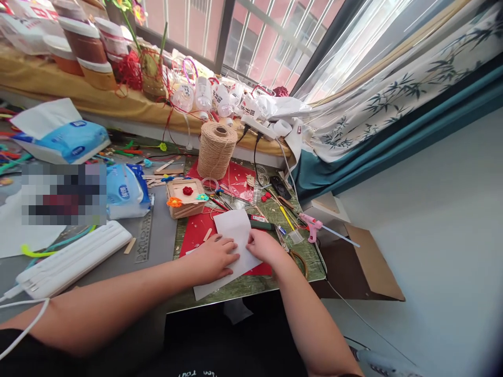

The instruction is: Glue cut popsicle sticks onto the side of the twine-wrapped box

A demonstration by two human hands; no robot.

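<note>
A sheet of white paper (236,222) lies on red sheets at the near edge of the green table, its far end slightly raised. My left hand (214,257) rests flat on the paper with its fingers spread. At the paper's right edge my right hand (264,247) has thumb and fingers pinched together on it. Beyond the paper stands a small box of wooden craft sticks (184,209) with red, orange and blue flowers on it. Behind that is a big spool of twine (217,152).
A pink glue gun (313,226) sits at the table's right edge, with scissors (298,262) near my right wrist. To the left are a white power strip (74,259), a clear ruler (144,235) and tissue packs (128,191). An open cardboard box (373,262) stands at right.
</note>
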